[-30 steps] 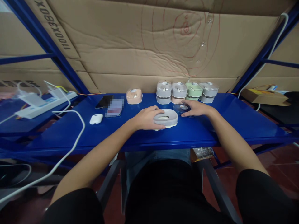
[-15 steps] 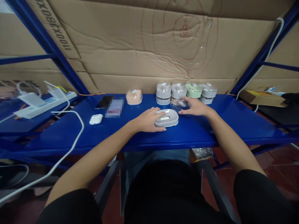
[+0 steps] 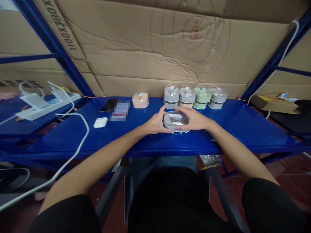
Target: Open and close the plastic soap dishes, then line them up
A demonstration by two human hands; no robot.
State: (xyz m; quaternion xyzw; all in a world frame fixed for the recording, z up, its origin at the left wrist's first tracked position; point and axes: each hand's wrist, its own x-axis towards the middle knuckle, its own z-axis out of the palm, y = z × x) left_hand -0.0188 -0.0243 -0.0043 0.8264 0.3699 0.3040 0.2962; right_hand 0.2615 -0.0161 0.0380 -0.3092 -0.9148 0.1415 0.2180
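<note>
A grey oval case point(image 3: 175, 121) lies on the blue shelf point(image 3: 243, 126), with a clear plastic lid now sitting on top of it. My left hand point(image 3: 155, 122) cups the case's left side. My right hand point(image 3: 194, 119) grips its right side and the lid's edge. Behind the case, against the cardboard wall, stands a row of lidded cases: grey point(image 3: 171, 95), pink point(image 3: 186, 96), green point(image 3: 201, 96) and grey point(image 3: 217, 96). A peach case point(image 3: 140, 99) sits apart to the left.
A white earbud case point(image 3: 100, 122), a dark phone point(image 3: 109, 105) and a blurred card point(image 3: 119, 111) lie on the shelf's left part. A power strip point(image 3: 46, 105) with white cables sits far left. A cardboard box point(image 3: 274, 103) lies at right.
My right hand carried the clear lid from the right onto the grey case. Both hands now close around the case, which sits slightly farther back.
</note>
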